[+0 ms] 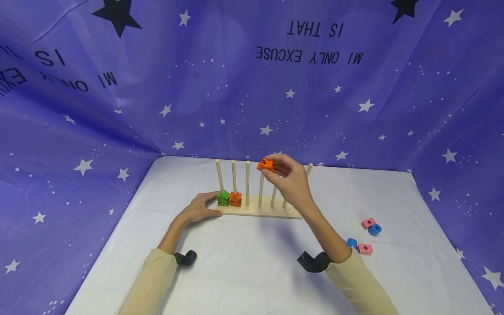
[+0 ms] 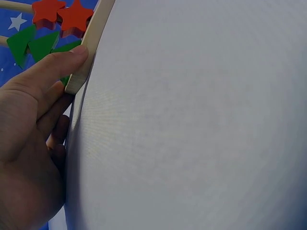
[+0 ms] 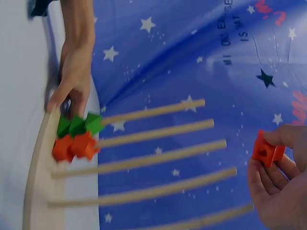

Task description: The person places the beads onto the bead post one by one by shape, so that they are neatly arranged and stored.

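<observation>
My right hand (image 1: 293, 181) pinches an orange star-shaped bead (image 1: 265, 165) between thumb and fingers, held high by the tops of the pegs. In the right wrist view, the hole of this star bead (image 3: 266, 149) shows. Below is a wooden peg stand (image 1: 252, 210) with several upright pegs. My left hand (image 1: 198, 210) grips its left end, thumb at the front edge and fingers at the back. Three green triangle beads (image 3: 79, 125) are stacked on the end peg beside that hand. Two orange star beads (image 1: 236, 199) sit on the neighbouring peg.
On the white table (image 1: 236, 267), to the right, lie two pink square beads (image 1: 365, 249) and two blue round beads (image 1: 375, 229). One blue bead is partly hidden by the right forearm. A purple star-patterned cloth (image 1: 220, 87) rises behind and at the sides.
</observation>
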`<state>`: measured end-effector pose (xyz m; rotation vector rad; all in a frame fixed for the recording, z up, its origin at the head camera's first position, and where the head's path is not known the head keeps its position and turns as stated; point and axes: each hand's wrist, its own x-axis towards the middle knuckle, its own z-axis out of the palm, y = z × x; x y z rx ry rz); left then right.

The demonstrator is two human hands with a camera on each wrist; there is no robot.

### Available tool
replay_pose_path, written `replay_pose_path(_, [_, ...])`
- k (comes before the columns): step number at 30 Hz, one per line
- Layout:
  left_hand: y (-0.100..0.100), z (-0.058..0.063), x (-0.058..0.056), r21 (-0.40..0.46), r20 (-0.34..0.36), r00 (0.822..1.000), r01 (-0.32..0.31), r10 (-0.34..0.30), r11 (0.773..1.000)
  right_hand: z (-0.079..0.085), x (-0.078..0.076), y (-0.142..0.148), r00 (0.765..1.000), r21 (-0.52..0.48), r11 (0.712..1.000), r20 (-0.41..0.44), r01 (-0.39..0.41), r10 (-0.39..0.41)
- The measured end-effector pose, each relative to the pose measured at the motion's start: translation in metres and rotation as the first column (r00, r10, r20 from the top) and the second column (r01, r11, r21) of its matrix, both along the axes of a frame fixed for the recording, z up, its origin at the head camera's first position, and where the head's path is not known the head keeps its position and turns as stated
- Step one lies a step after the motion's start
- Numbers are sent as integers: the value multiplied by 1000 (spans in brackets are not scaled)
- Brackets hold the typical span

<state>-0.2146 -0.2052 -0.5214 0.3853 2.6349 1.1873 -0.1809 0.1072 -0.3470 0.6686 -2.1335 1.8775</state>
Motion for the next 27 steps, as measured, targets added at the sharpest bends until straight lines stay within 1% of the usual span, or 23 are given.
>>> replay_pose_path(3, [0, 1, 1, 1, 1, 1000, 0, 0, 1000, 4, -4, -17, 1000, -48, 999, -22, -22, 21])
replay_pose_path(7, [1, 1, 2, 6, -5, 1000, 3, -3, 1000, 7, -10, -37, 999, -77, 996, -42, -34, 31])
replay_pose_path(10, [1, 1, 1, 9, -13, 1000, 4, -4, 1000, 7, -13, -50, 999, -75, 997, -34, -33, 31])
replay_pose_path(15, [1, 3, 0, 12, -17, 1000, 6, -6, 1000, -1, -19, -66, 1000, -82, 996, 1, -24, 24])
replay_pose_path(22, [2, 4, 2, -1, -5, 1000, -5, 5, 1000, -14, -27, -78, 998, -17, 998, 26, 56, -55])
replay_pose_path(27, [1, 4, 2, -9, -8, 1000, -7, 7, 1000, -22, -29, -82, 995, 20, 996, 56, 82, -83])
